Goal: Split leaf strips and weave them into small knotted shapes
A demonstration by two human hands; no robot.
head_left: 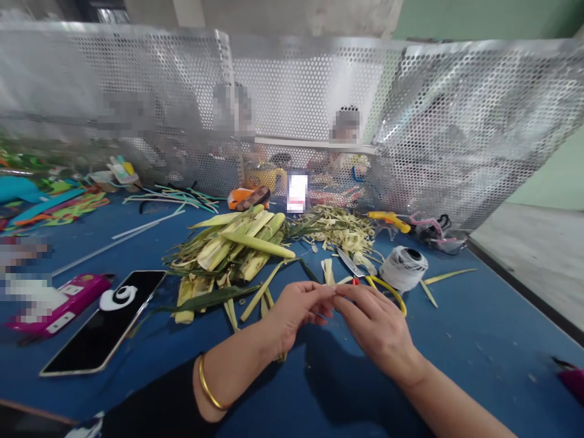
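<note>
My left hand (298,307) and my right hand (376,322) meet above the blue table, fingertips pinched together. A pale corn husk strip (327,272) sticks up from between them; its lower end is hidden by the fingers. Just beyond my right hand lie scissors (350,263) with silvery blades, and a yellow loop (392,293) curves by the knuckles. To the right stands a spool of white thread (404,269). Left of my hands is a heap of green and yellow corn husks (237,243). Behind it are shredded husk scraps (340,228).
A black phone (107,325) and a magenta case (59,304) lie on the left. At the back are a yellow-handled tool (390,220), clear glasses (447,240) and an orange-brown pouch (249,198). A perforated screen (301,91) closes the far edge, with people behind it.
</note>
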